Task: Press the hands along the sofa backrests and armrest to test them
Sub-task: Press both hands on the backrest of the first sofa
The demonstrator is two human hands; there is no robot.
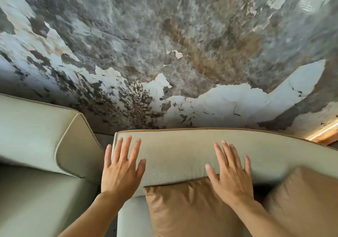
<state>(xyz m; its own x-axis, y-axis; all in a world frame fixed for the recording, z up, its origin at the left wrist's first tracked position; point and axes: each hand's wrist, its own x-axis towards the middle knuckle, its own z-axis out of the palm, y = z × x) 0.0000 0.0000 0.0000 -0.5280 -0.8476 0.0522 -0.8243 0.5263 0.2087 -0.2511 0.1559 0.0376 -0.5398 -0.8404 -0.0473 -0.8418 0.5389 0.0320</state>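
Item: sofa test, pale green-grey upholstery, one head view.

Risks, as judged. The left hand (pixel 121 171) sat at the very end of the backrest (pixel 175 152), its little finger over the edge toward the gap; a push there could have slid off the corner and tested the seam, not the padding. The right hand (pixel 231 174) lay partly above the tan cushion (pixel 184 209); pressure from the heel of that palm might have gone into the loose cushion and given a false reading of softness. A second tan cushion (pixel 301 200) crowded the backrest further right and would have hindered a sweep that way. Whether either palm was bearing down could not be told: no denting showed around the fingers.

Hands. Both flat, fingers spread, palms down, gripping nothing.

Position of the tested parts. The backrest ran left to right directly under both hands, along the peeling wall (pixel 164 44), its top edge piped in tan just beyond the fingertips. The neighbouring section (pixel 36 136), backrest or armrest not certain, stood to the left across a narrow gap, near the left hand yet untouched by it.
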